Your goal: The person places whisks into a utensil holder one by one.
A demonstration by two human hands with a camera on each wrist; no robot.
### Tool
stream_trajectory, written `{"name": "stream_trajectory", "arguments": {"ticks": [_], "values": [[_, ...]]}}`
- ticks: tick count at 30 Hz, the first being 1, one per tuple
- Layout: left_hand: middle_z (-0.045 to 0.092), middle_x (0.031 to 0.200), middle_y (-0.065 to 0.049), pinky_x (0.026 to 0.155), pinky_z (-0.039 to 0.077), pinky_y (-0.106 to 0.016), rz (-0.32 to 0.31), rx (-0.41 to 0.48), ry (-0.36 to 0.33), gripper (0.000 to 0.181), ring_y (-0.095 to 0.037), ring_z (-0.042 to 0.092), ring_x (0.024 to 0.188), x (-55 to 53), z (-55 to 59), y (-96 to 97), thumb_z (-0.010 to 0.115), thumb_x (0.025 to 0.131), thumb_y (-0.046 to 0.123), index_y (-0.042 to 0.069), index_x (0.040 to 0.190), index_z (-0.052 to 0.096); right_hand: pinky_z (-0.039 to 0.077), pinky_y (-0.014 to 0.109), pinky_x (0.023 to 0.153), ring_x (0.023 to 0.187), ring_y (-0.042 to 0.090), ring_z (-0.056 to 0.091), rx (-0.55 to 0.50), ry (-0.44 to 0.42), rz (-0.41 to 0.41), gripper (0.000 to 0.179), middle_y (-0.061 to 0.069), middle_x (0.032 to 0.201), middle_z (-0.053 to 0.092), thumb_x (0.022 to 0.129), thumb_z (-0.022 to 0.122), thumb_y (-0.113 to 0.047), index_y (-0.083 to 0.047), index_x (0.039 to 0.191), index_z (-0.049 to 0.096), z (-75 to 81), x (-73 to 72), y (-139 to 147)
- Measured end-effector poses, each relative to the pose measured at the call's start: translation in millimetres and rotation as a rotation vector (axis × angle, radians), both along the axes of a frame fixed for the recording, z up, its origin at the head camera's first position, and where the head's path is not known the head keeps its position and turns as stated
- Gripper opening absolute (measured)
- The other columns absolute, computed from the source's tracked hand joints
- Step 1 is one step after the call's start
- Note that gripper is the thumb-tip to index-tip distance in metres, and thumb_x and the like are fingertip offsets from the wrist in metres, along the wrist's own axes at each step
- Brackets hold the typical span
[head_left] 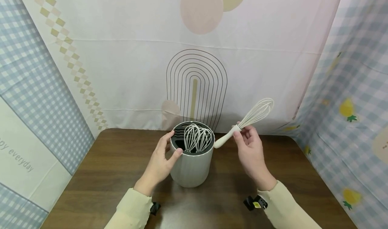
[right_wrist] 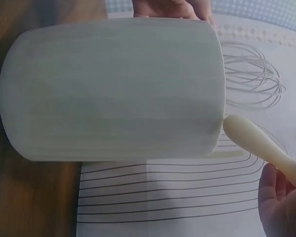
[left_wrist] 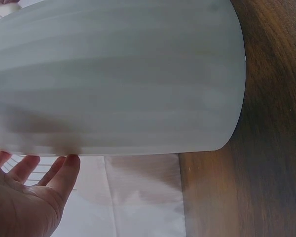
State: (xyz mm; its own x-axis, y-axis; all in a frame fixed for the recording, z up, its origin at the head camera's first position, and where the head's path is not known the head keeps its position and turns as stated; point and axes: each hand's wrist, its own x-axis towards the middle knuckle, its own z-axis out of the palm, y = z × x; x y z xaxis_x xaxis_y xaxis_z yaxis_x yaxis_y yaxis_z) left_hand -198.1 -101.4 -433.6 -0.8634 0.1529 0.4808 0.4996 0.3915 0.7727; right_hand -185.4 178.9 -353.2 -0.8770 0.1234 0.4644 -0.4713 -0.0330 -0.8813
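A grey-white utensil holder [head_left: 191,170] with a black slotted top [head_left: 180,133] stands upright on the table. Two wire whisks [head_left: 197,138] are in its larger opening, heads up; their handles are hidden inside. My left hand [head_left: 160,160] grips the holder near its rim, thumb at the front and fingers along the left side. To the right of the holder, my right hand [head_left: 250,150] pinches another whisk [head_left: 228,136] where handle and wires meet. This whisk is tilted, wire head up to the right. Its pale handle end [right_wrist: 239,129] is at the holder's rim; whether they touch I cannot tell.
The brown wooden table [head_left: 121,168] runs back to a white patterned cloth [head_left: 136,70] hung right behind the holder. Blue checked cloths hang on the left [head_left: 33,60] and right [head_left: 342,128] sides.
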Motion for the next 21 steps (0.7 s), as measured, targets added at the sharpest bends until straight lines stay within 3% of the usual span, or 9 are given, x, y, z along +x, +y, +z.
{"name": "stream_trajectory", "arguments": {"ticks": [10, 17, 21], "values": [[0.036, 0.148, 0.003, 0.103, 0.044, -0.039, 0.011, -0.01, -0.011, 0.064, -0.019, 0.047, 0.124, -1.2, -1.4, -0.7, 0.063, 0.094, 0.037, 0.023, 0.149, 0.032, 0.051, 0.038, 0.093, 0.113, 0.026, 0.055, -0.098, 0.007, 0.072, 0.034, 0.019, 0.122, 0.05, 0.097, 0.052, 0.0, 0.006, 0.129, 0.04, 0.3, -3.8, -13.2], [0.036, 0.149, 0.003, 0.103, 0.044, -0.041, 0.009, -0.005, -0.009, 0.065, -0.02, 0.047, 0.124, 0.2, -0.1, -0.7, 0.064, 0.093, 0.036, 0.024, 0.149, 0.032, 0.052, 0.039, 0.092, 0.115, 0.028, 0.054, -0.088, -0.032, 0.107, 0.036, 0.021, 0.122, 0.051, 0.097, 0.051, 0.004, 0.009, 0.13, 0.038, -1.8, -5.6, -23.8], [0.036, 0.149, 0.001, 0.103, 0.044, -0.041, 0.005, -0.003, -0.006, 0.066, -0.021, 0.047, 0.124, 1.0, 1.0, -0.4, 0.064, 0.093, 0.035, 0.024, 0.149, 0.032, 0.053, 0.037, 0.09, 0.114, 0.026, 0.056, -0.029, -0.074, 0.104, 0.036, 0.021, 0.122, 0.053, 0.097, 0.054, 0.001, 0.007, 0.129, 0.041, -1.9, -5.4, -29.0]]}}
